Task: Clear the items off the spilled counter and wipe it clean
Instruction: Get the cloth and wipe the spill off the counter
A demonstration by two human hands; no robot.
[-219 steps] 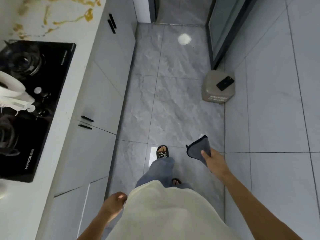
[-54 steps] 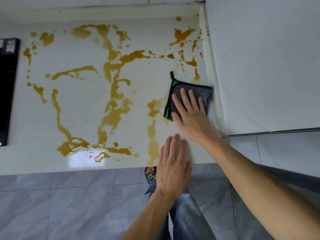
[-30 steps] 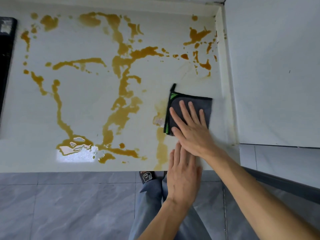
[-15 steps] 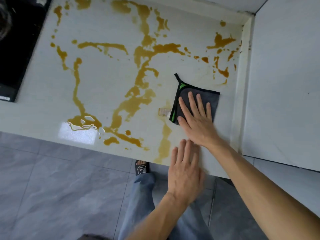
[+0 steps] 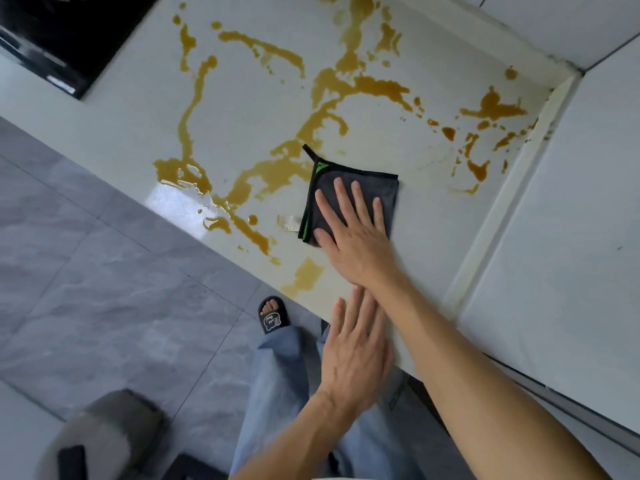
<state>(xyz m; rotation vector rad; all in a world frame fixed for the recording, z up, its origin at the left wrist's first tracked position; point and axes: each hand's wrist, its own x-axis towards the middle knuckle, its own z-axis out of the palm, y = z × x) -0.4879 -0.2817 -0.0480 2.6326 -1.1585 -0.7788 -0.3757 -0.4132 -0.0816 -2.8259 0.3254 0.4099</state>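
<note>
Right hand flat, fingers straight and slightly spread, pressing down on the cloth. Nothing gripped, palm and fingers just lie on top. Left hand also flat with fingers straight and together, resting at the near edge of the counter, just below the right wrist; holds nothing.

Cloth: dark grey, folded to a square, black trim with a green strip on its left edge and a small loop at the top-left corner. Lies flat on the counter, right of centre, near the side wall but not touching it.

Spill: amber-brown liquid in streaks and puddles across most of the counter. Biggest runs to the left of and above the cloth, scattered drops in the far right corner, one patch near the counter edge below the cloth. Cloth's left edge touches one puddle.

Stove, black, at the top left. Grey tile floor below, person's foot in a black slipper by the counter edge.
</note>
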